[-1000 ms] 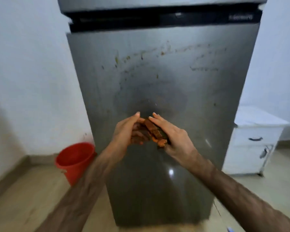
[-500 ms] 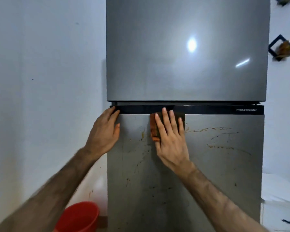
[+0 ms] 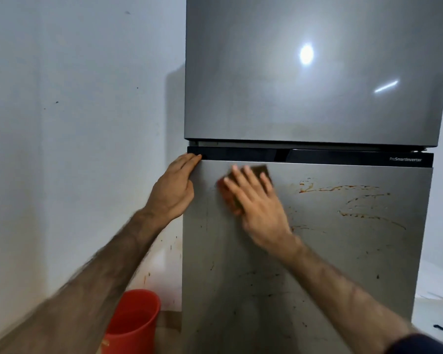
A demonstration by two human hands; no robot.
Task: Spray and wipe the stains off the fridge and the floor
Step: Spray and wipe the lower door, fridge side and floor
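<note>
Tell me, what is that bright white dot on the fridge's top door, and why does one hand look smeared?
In the head view, the dot is glare, a lamp mirrored in the shiny upper fridge door, with a streak of reflection beside it. The right hand, pressing a sponge, is motion-blurred; the left hand at the door's edge looks sharper.

Fridge brushed metal, glossy; bucket smooth plastic
</note>
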